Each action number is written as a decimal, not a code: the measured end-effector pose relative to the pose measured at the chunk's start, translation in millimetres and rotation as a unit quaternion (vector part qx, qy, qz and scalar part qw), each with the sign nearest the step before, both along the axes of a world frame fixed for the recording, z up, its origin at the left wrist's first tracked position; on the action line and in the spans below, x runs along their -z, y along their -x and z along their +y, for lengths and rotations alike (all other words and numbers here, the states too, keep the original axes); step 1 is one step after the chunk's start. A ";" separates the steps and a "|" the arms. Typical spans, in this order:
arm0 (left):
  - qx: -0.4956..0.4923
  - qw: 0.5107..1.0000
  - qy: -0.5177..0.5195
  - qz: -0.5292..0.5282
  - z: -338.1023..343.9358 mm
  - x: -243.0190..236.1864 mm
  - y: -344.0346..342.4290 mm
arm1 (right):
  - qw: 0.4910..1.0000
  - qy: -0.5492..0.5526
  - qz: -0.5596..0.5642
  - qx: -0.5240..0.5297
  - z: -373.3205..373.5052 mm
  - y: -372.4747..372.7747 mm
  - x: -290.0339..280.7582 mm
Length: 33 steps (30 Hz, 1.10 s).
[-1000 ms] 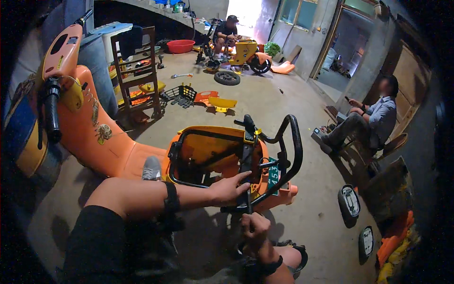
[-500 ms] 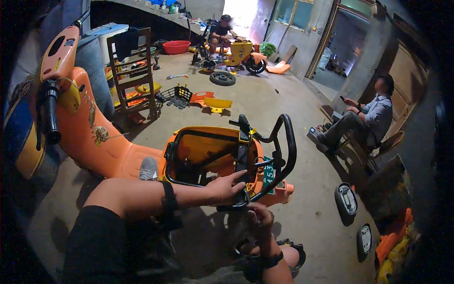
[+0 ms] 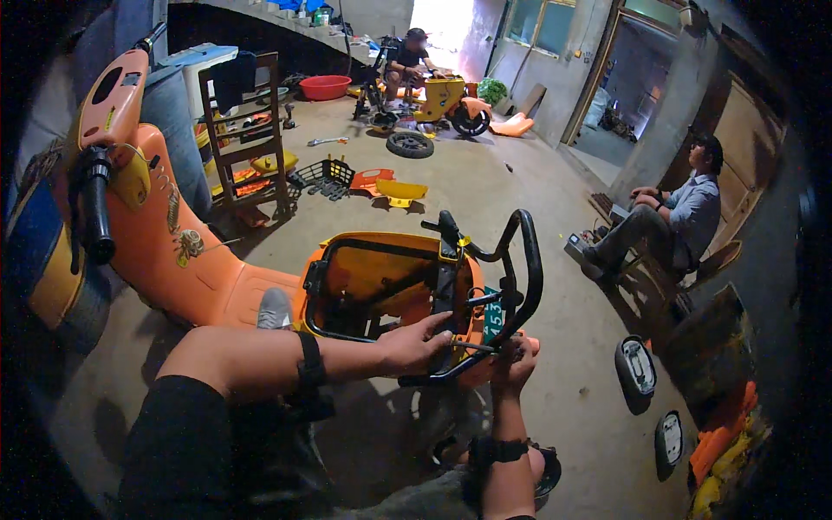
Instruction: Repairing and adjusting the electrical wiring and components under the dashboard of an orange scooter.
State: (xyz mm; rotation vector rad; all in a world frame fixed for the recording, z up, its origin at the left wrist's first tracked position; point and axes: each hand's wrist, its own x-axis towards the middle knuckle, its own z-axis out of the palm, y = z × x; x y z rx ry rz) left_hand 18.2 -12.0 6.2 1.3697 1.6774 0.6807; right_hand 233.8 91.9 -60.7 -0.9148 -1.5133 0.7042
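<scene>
In front of me stands the orange scooter's open rear body [image 3: 305,286], with a black tubular frame around its rim and a bent black grab rail [image 3: 530,260] at the right. My left hand [image 3: 414,347] rests at the near right corner of this opening, index finger stretched out and fingers apart. From my right hand [image 3: 515,362], closed beside the green plate [image 3: 492,319], a thin rod-like metal tool [image 3: 472,347] runs left to my left fingertips. Its exact kind is unclear, and my right fingers partly hide its end.
The orange seat and front [image 3: 186,234] with a black handlebar grip extend left. Beyond lie a black crate [image 3: 325,178], yellow panels [image 3: 400,191] and a loose wheel [image 3: 409,145]. One person sits at right; another works at a yellow scooter [image 3: 439,100]. Two oval parts [image 3: 635,366] lie right.
My right hand has moved up and right, away from the frame's lower corner, and the thin tool now shows between my hands. The seated person's hands have lowered. My left hand stays nearly in place.
</scene>
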 end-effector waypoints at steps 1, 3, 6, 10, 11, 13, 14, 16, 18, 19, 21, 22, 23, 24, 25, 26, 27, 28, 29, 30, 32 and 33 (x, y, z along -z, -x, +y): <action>-0.003 1.000 0.001 -0.013 0.9 -2.6 1.0 | 1.000 -0.022 0.004 0.004 -6.5 6.3 -11.6; -0.002 0.999 0.014 0.030 -5.5 -16.4 -2.8 | 0.999 -0.038 0.031 0.000 -20.0 11.5 -29.2; -0.019 0.998 0.006 0.062 -4.4 -22.4 -2.8 | 0.994 -0.018 0.107 -0.026 -35.1 20.0 -48.7; -0.069 0.996 0.001 0.053 -5.8 -12.8 -5.2 | 0.990 -0.042 0.064 -0.115 -69.5 20.0 -71.3; -0.083 0.995 -0.001 0.046 -4.5 -12.5 -4.8 | 0.987 -0.066 0.018 -0.148 -79.1 17.1 -79.6; -0.069 0.995 0.015 0.064 -4.4 -18.6 -4.3 | 0.970 -0.110 -0.070 -0.207 -96.5 9.1 -89.5; -0.062 0.995 0.023 0.074 -4.1 -20.5 -4.1 | 0.955 -0.140 -0.113 -0.236 -96.5 7.1 -86.2; -0.059 0.995 0.031 0.067 -2.4 -19.2 -3.8 | 0.914 -0.207 -0.190 -0.292 -91.1 5.0 -75.1; -0.057 0.996 0.030 0.054 0.9 -11.3 -1.3 | 0.898 -0.219 -0.212 -0.317 -89.6 2.5 -70.2; -0.056 0.997 0.025 0.044 2.8 -4.3 0.4 | 0.890 -0.224 -0.223 -0.329 -89.4 1.6 -68.6; -0.044 0.998 0.019 0.027 3.8 -0.2 1.9 | 0.894 -0.211 -0.221 -0.327 -84.5 -7.2 -50.1; -0.031 0.999 0.018 0.019 3.8 -5.6 1.0 | 0.903 -0.200 -0.216 -0.312 -84.5 -12.1 -39.5; -0.017 1.000 0.018 0.011 4.6 -8.1 -0.4 | 0.923 -0.183 -0.201 -0.273 -89.0 -15.7 -26.9; -0.018 1.000 0.018 0.016 4.6 -7.0 0.7 | 0.939 -0.168 -0.183 -0.239 -92.7 -12.8 -26.5; -0.019 0.999 0.018 0.022 5.5 -4.7 1.9 | 0.946 -0.164 -0.160 -0.230 -93.0 -11.7 -28.2; -0.020 0.999 0.018 0.027 6.5 -2.3 2.8 | 0.952 -0.160 -0.137 -0.220 -93.2 -11.3 -31.1; -0.021 0.999 0.016 0.028 7.6 0.6 2.7 | 0.958 -0.155 -0.115 -0.210 -94.0 -10.3 -34.9; -0.023 0.999 0.015 0.030 8.7 3.5 2.1 | 0.965 -0.130 -0.103 -0.200 -93.6 -9.9 -34.7; -0.025 0.999 0.013 0.031 9.3 6.6 2.5 | 0.972 -0.105 -0.092 -0.191 -92.3 -10.0 -34.3; -0.025 0.999 0.009 0.036 9.0 6.5 1.6 | 0.977 -0.079 -0.080 -0.179 -91.1 -12.2 -32.9; -0.027 0.999 0.000 0.047 7.8 6.2 0.9 | 0.952 0.188 0.168 -0.176 -70.5 -13.2 -25.2; -0.025 0.998 0.007 0.053 7.0 2.3 -0.3 | 0.973 0.163 0.117 -0.116 -49.2 -20.6 -18.3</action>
